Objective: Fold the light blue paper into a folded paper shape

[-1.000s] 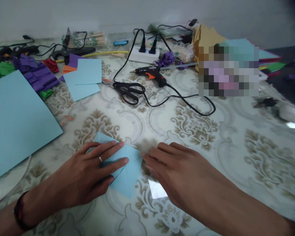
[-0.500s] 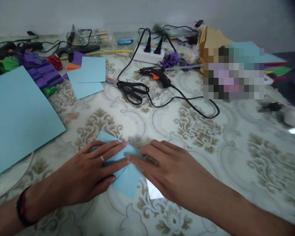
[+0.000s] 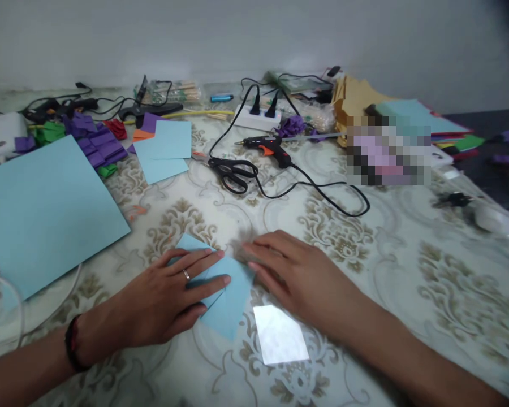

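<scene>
A folded light-blue sheet of paper lies on the patterned tabletop, its fold lines partly hidden. My left hand, with a ring and a dark wristband, rests flat across the paper with its fingers spread. Just off the paper's right edge is my right hand, fingers stretched out toward it and the fingertips smeared by motion. Nothing shows in that hand. Below it is a bright white four-sided patch; whether it is paper or reflected light I cannot tell.
A large blue sheet is at left, smaller blue sheets behind. Black-handled scissors, a glue gun with a looping cord and a white power strip stand mid-back. Purple folded paper and yellow-brown paper flank them.
My right hand has lifted away from the paper to the right, uncovering more of the white patch. My left hand stays on the paper. The whole view has shifted slightly.
</scene>
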### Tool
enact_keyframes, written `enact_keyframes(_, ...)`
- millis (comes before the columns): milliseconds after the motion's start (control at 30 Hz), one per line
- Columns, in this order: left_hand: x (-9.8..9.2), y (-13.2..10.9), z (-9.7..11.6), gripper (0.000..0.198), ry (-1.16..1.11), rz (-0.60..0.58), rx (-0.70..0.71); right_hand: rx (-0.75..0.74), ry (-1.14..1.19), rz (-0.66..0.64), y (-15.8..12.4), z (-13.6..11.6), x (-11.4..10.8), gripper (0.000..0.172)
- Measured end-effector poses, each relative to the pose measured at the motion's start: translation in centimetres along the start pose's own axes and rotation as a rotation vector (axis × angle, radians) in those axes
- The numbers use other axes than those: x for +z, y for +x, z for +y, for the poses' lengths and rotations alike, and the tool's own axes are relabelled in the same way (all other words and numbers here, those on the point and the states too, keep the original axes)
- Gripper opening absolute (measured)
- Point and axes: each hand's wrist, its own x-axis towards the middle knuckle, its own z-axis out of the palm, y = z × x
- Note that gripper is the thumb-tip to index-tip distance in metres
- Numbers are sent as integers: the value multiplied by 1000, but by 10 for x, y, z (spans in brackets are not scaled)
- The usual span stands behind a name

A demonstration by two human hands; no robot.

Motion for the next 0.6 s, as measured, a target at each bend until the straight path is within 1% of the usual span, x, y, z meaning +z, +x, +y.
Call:
enact_keyframes(100,1,-1,1,68,-16,94,-65,81,92,-22,0,-16,11,25)
enact_keyframes(167,1,0,2,81,-40,116,-120,166,123,-61,2,-23,17,37)
enact_keyframes(233,-1,0,2,85,-60,106,-147,247,161,-105,4,-28,20,39)
enact_keyframes(267,-3,0,3,84,-61,100,-156,292,191,-126,7,-29,19,38)
enact_keyframes(333,-11,-1,5,82,-57,90,-166,343,255,-168,11,-31,16,29)
enact_keyframes(400,-20,-3,8,79,-63,97,-183,311,312,-186,15,-34,10,17)
enact_keyframes(433,-24,-4,10,74,-67,106,-204,277,338,-188,16,-35,8,13)
enact_keyframes(500,-29,-8,14,60,-83,120,-236,224,379,-181,19,-38,4,11)
enact_keyframes(533,-30,-10,16,56,-93,124,-248,217,401,-184,20,-40,3,11)
enact_keyframes(600,-29,-13,19,58,-117,132,-275,232,466,-199,23,-44,2,10)
